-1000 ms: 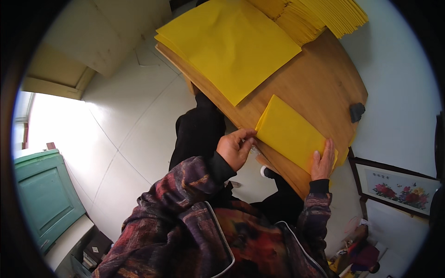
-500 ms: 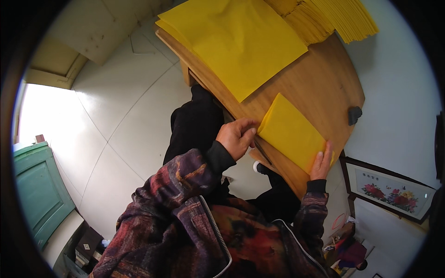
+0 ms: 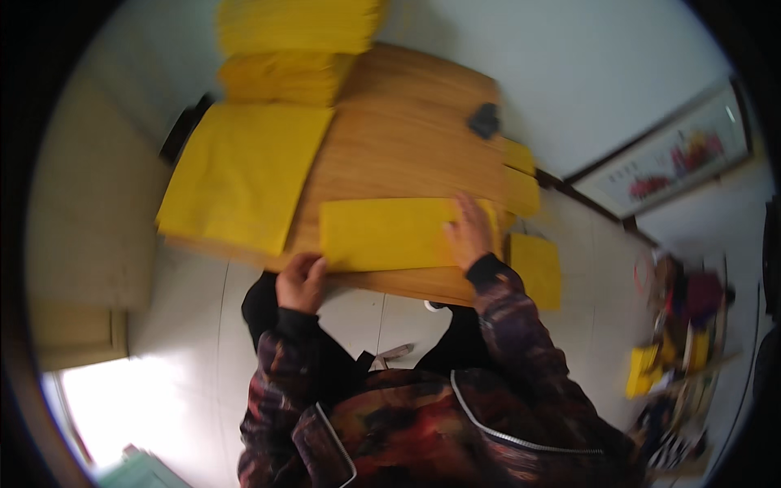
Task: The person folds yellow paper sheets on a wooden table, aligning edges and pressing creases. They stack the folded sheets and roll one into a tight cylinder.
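Note:
A folded yellow sheet [image 3: 382, 236], cloth or paper, lies lengthwise along the near edge of the wooden table [image 3: 407, 114]. At its lower left corner is my left hand [image 3: 301, 283], its fingers curled in and closed at the corner. My right hand [image 3: 469, 236] lies flat over the right part of the sheet, fingers stretched out. To the left, larger unfolded yellow sheets [image 3: 244, 171] lie flat in a pile. The picture is somewhat blurred by motion.
Thick stacks of yellow sheets [image 3: 297, 28] stand at the far left of the table. A small dark object [image 3: 485, 120] sits near the far right edge. More yellow pieces [image 3: 533, 268] are beyond the right side. A framed flower picture [image 3: 675, 154] leans at the right wall.
My view has turned to the right, so the table and folded sheet now lie nearly level before me. My right hand now rests further onto the sheet; my left stays by its corner.

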Motion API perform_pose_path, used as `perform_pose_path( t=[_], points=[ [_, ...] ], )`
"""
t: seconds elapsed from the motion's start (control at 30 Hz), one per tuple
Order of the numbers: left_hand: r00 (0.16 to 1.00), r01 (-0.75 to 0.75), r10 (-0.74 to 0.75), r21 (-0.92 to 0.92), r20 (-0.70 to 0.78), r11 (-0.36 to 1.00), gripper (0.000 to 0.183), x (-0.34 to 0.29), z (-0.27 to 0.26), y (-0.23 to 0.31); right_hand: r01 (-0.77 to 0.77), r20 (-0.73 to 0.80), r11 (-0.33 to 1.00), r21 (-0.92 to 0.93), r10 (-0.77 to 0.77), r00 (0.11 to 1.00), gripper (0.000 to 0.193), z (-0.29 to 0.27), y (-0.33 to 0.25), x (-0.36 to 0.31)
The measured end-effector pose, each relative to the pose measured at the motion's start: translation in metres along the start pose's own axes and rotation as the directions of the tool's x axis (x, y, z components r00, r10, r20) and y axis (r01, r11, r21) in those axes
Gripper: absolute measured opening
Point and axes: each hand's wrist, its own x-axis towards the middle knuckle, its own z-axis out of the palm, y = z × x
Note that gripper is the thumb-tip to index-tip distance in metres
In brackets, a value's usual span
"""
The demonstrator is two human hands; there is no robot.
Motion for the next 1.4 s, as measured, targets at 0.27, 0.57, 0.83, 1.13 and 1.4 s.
perform_pose_path(
  t=[0.27, 0.57, 0.83, 1.13, 1.4],
  points=[
    [0.998, -0.069, 0.054, 0.473, 0.045, 0.878, 0.027, 0.029, -0.005, 0.02, -0.16, 0.038, 0.987, -0.021, 0.161, 0.986, 0.059, -0.016, -0.026, -0.005],
    [1.0, -0.006, -0.004, 0.489, 0.019, 0.872, 0.032, 0.033, -0.006, 0.022, -0.267, -0.308, 0.936, 0.23, 0.33, 0.892, 0.041, -0.048, 0.006, -0.04],
    [0.999, 0.031, -0.011, 0.556, -0.039, 0.831, 0.032, 0.032, -0.002, 0.023, -0.384, -0.143, 0.883, 0.269, 0.432, 0.891, 0.034, -0.042, 0.026, -0.047],
    [0.999, 0.009, 0.014, 0.496, -0.041, 0.869, 0.022, 0.028, 0.004, 0.036, -0.388, -0.134, 0.899, 0.201, 0.418, 0.899, 0.031, -0.045, 0.022, -0.045],
    [0.995, -0.03, 0.074, 0.494, -0.071, 0.869, 0.022, 0.029, 0.006, 0.031, -0.328, -0.154, 0.937, 0.119, 0.343, 0.927, 0.025, -0.044, 0.023, -0.044]
  ],
)
